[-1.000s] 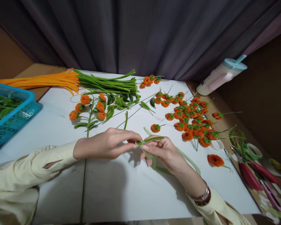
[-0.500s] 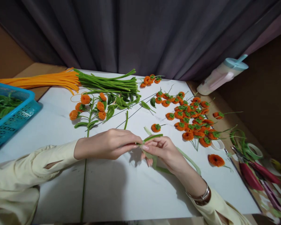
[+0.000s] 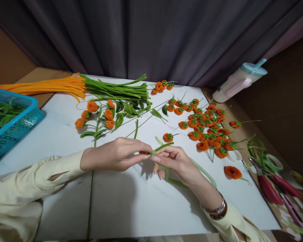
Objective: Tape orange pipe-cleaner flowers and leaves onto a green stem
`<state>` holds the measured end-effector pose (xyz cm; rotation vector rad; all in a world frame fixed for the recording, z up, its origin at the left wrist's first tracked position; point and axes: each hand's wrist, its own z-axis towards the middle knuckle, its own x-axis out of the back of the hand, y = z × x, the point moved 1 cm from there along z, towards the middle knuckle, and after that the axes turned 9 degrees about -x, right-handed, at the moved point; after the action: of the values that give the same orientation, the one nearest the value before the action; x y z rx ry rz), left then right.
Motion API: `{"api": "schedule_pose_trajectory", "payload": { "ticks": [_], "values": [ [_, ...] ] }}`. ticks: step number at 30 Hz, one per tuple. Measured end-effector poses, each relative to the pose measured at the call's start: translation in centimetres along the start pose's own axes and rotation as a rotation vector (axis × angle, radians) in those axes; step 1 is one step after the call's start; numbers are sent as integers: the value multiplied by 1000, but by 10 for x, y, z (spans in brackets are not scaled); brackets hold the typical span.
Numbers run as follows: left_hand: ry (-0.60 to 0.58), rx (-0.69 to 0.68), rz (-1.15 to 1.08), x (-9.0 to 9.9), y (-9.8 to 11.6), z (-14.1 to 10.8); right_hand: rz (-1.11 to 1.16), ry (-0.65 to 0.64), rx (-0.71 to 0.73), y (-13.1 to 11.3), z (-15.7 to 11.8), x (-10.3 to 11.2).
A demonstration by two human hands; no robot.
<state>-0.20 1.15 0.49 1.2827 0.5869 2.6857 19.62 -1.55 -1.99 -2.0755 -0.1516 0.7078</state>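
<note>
At the middle of the white board my left hand pinches one end of a short green pipe cleaner. Fingertip to fingertip with it, my right hand is closed on a pale green strip of floral tape at the same spot. The tape trails under that hand toward the right wrist; the exact grip is partly hidden by fingers. Beyond the left wrist lies a long green stem with leaves and orange pipe-cleaner persimmons. Another short green pipe cleaner rests just past my fingers.
Bundles of orange and green pipe cleaners lie at the back. A blue basket stands left. Orange persimmons with wire stems crowd the right. Red-handled pliers, tape rolls and a tumbler line the right side.
Both hands stay nearly in place, with slight finger movement. The free end of the pipe cleaner has tipped slightly and moved a little left.
</note>
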Motion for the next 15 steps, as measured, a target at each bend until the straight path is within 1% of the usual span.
{"api": "schedule_pose_trajectory", "payload": {
  "ticks": [7,15],
  "values": [
    [38,20,-2,0,1,0,2,-12,-5,0,-1,0],
    [51,36,-25,0,1,2,8,-94,4,-2,1,0]
  ]
}}
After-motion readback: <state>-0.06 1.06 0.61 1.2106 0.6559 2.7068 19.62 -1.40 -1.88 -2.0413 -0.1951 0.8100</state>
